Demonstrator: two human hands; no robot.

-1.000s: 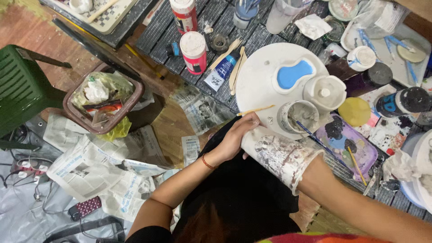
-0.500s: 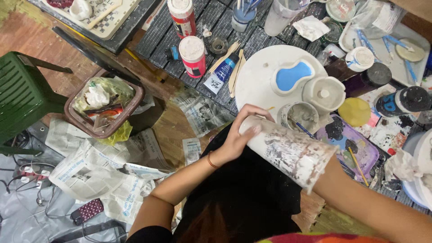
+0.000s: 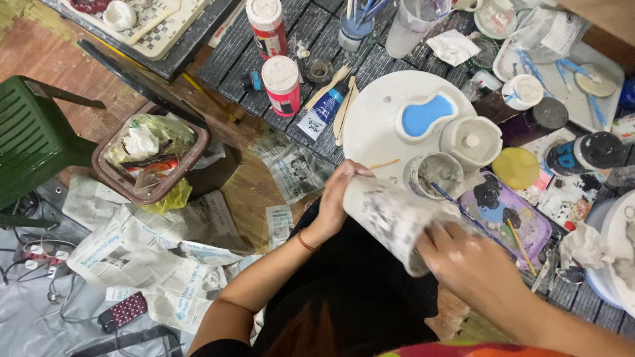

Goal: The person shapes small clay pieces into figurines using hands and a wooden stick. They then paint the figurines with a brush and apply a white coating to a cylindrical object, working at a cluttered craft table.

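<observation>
Head view: a white, grey-smeared cylinder (image 3: 397, 221) lies tilted over the person's lap, just below the round white board (image 3: 374, 122). The left hand (image 3: 337, 198) is wrapped around its upper end at 10 o'clock; the right hand (image 3: 463, 261) clasps its lower end at 4 o'clock. At 1 o'clock, close by, stands a cup of grey slip (image 3: 436, 175) with a brush. A bin of scraps (image 3: 149, 158) sits well off at 9 o'clock, newspapers (image 3: 132, 244) below it.
</observation>
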